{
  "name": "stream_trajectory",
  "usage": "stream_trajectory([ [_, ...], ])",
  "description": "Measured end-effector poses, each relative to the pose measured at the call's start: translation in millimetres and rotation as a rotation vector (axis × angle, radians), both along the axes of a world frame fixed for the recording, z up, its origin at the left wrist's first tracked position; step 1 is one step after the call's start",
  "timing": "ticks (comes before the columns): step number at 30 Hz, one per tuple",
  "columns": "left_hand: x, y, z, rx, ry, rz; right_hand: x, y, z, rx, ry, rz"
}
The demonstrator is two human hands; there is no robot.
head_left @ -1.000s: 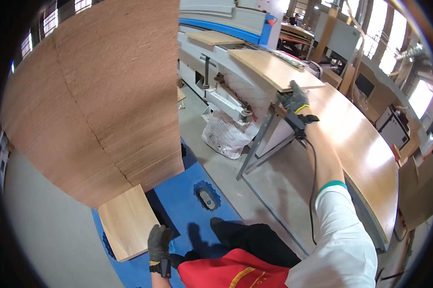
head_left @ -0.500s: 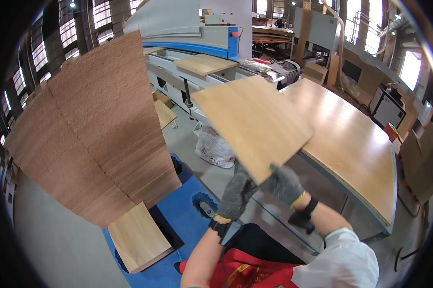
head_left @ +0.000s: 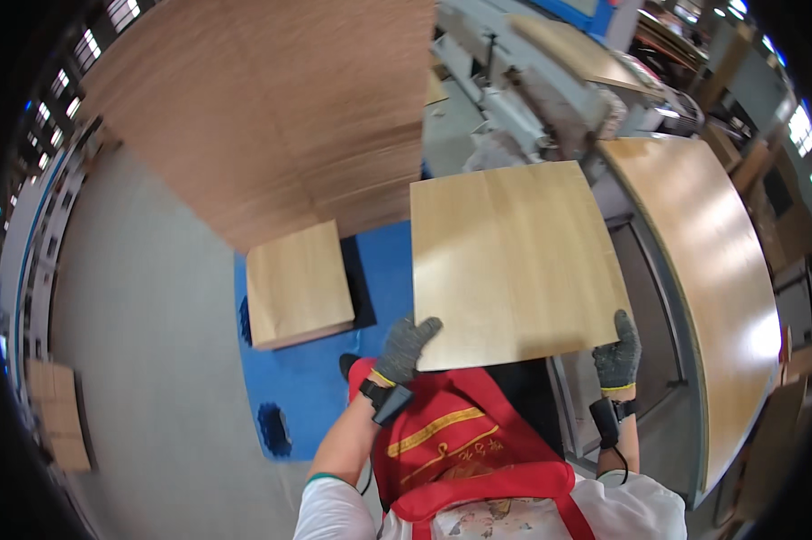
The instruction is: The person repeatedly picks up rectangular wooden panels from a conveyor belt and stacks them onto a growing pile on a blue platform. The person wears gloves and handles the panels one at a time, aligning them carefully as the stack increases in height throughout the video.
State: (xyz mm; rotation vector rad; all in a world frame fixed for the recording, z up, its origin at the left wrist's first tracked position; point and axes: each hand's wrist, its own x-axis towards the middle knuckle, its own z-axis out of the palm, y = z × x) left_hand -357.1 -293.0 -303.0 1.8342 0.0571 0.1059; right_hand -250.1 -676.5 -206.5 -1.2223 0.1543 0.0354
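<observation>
A pale wooden panel (head_left: 514,261) hangs level in front of me, held by both hands along its near side. My left hand (head_left: 406,349), in a dark grey glove, is closed on the near left corner with the thumb on top. At the near right corner my right hand (head_left: 618,355), gloved alike, grips the edge, its thumb also on the upper face; the fingers beneath are hidden. To the left, a short stack of similar wooden panels (head_left: 300,283) rests on a blue platform (head_left: 311,396).
A tall brown board (head_left: 289,108) stands upright behind the stack. On the right is a table with a glossy wooden top (head_left: 712,288). Another panel (head_left: 581,52) lies on the machine at the back. More boards (head_left: 59,414) sit on the floor at far left.
My view has turned down and left. The panel has swung from tilted to level, and my hands have moved apart from its near corner to both near corners.
</observation>
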Motion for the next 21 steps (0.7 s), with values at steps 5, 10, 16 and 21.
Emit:
stream_trajectory([
  [5,-72.7,112.7,-34.6,0.61,-0.202,0.08,20.1,127.0,-65.9,-0.002,-0.013,0.446],
  [10,-102.0,193.3,-84.8,-0.856,0.395,0.793,25.7,270.6,-236.5,-0.775,-0.558,0.571],
  [16,-167.5,325.9,-237.6,0.24,0.467,1.053,-3.7,425.4,-342.7,-0.122,0.327,0.846],
  [21,-180.9,388.2,-309.9,1.084,0.637,1.009,29.6,501.9,-388.3,-0.74,-0.031,1.189],
])
